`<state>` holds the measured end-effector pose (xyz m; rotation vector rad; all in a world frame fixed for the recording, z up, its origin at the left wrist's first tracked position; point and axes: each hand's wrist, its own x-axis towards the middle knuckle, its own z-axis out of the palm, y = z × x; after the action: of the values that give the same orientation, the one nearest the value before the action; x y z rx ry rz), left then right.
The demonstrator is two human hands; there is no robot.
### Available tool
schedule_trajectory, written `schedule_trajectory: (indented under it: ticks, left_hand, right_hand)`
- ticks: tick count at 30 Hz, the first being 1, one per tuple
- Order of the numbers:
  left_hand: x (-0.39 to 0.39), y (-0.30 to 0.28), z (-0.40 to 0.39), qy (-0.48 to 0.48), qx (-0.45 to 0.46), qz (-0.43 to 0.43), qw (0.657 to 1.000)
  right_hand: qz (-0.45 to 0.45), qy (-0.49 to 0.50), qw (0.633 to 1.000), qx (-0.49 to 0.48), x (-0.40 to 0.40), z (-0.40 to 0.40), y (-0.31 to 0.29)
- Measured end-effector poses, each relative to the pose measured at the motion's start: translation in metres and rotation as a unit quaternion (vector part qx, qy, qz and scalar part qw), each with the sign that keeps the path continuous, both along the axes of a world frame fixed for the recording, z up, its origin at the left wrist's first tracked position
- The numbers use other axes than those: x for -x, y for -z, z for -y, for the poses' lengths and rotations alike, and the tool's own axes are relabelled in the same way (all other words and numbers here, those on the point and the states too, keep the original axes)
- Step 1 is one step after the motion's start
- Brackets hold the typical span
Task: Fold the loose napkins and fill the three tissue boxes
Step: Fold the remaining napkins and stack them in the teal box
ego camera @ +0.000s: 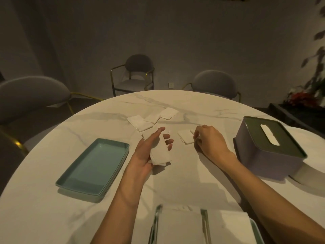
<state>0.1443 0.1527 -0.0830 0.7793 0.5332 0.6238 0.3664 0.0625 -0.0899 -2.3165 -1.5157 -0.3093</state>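
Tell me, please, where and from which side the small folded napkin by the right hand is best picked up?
Probably at its right edge, from the right. The folded napkin lies flat on the table, so a pinch needs a free edge, and the right hand already has its fingertips curled at that edge. The left hand is busy with a napkin stack.

Round marble tabletop [175,182]. Three upholstered chairs: at 10 o'clock [31,95], 12 o'clock [139,64] and 1 o'clock [213,83]. Wall socket [170,84] between the latter two. Plant [314,71] at 2 o'clock.

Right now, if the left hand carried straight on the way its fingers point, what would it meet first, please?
The left hand, holding a folded napkin stack, points up the table; it would probably first meet the loose napkins just beyond its fingertips, though height above them is unclear.
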Motion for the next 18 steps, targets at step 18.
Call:
schedule_trajectory:
  ticks: [18]
  left_hand:
    - [0.004,-0.007,0.013,-0.036,-0.172,-0.036,0.984]
  right_hand:
    - [-0.656,-0.061,0.751,0.053,0.052,0.025,-0.059]
